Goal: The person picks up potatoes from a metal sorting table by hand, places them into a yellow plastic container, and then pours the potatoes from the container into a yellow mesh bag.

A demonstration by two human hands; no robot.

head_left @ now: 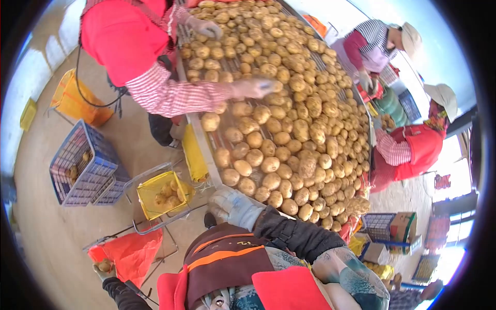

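My left hand [99, 272], in a pale glove, is at the lower left with its fingers around a potato [106, 265]. It is beside the rim of a red mesh bag [135, 254] that hangs open on a metal frame. My right hand [236, 207], in a whitish glove, is at the near corner of the sorting table, close to the nearest potatoes [247, 186]. Its fingers are loosely bent, with nothing visible in them. Many potatoes [294, 124] of mixed size cover the slatted table.
A yellow bag [150, 200] on a metal stand [170, 221] holds several potatoes. Blue crates [95, 165] and an orange bag [82, 98] stand at the left. One co-worker [155, 77] reaches over the table; two others [372, 46] [413, 150] work along its right side. Boxes [403, 227] stand at right.
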